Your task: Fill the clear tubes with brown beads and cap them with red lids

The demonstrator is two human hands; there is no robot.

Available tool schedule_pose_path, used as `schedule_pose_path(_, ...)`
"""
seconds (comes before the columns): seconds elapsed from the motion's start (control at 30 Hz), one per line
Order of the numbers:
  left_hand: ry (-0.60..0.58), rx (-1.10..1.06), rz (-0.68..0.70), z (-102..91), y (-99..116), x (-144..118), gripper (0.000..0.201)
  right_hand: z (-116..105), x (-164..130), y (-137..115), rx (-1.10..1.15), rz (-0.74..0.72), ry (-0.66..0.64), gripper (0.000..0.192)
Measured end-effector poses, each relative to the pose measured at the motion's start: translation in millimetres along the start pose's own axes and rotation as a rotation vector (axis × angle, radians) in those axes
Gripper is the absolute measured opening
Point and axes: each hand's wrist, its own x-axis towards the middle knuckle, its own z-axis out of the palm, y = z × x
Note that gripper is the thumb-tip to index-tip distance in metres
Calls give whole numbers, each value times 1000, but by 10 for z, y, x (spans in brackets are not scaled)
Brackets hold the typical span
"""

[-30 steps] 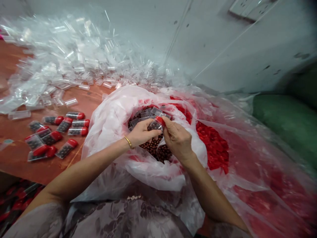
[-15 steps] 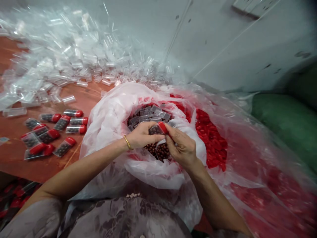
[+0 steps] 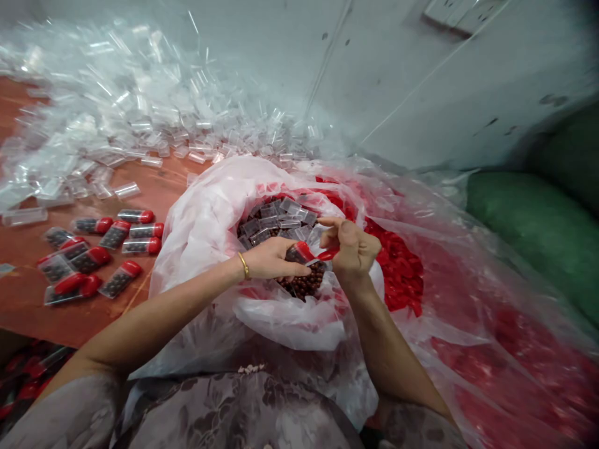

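Note:
My left hand (image 3: 276,257), reaching over an open white plastic bag, is closed on a small clear container (image 3: 294,252) of dark beads with a red cap (image 3: 306,250). Just right of it, my right hand (image 3: 352,251) is curled, with a red cap (image 3: 327,254) at its fingers, close to the container's capped end. How far this second cap is gripped is partly hidden. Below the hands, loose dark brown beads (image 3: 304,284) lie inside the white bag (image 3: 196,231). Clear bead-filled containers (image 3: 266,223) without visible caps are at the bag's back.
Several red-capped containers (image 3: 119,279) lie on the orange-brown tabletop (image 3: 173,171) at left. A heap of empty clear containers (image 3: 140,118) spreads behind them. To the right, a clear plastic bag holds many red caps (image 3: 397,268). A green sack-like object (image 3: 528,224) stands beyond.
My right hand has come away from the container's cap, rising slightly to the right and curling, with a red piece now showing at its fingers. The left hand keeps its container, slightly lower.

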Motion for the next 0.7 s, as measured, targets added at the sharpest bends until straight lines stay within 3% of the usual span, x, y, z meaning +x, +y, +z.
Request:
schedule_pose_path(0.07, 35, 203, 7, -10, 17, -6, 24, 138, 58, 13, 168, 220, -26, 52)
schedule_pose_path(0.13, 59, 386, 11, -12, 34, -14, 25, 267, 94, 19, 304, 407, -137, 61)
schedule_pose_path(0.3, 99, 724, -32, 64, 41, -27, 20, 403, 63, 60, 317, 597, -450, 73)
schedule_pose_path(0.4, 120, 885, -57, 124, 14, -38, 21, 381, 16, 87, 245, 591, -569, 71)
schedule_pose_path(0.5, 135, 956, -54, 145, -22, -53, 28, 350, -5, 91, 180, 477, -601, 67)
schedule_pose_path(0.6, 144, 1007, -62, 140, -42, -52, 30, 360, -16, 77, 86, 302, -542, 62)
schedule_pose_path(0.7, 178, 1010, -52, 150, -14, -14, 25, 396, -17, 53, 88, 259, -382, 61)
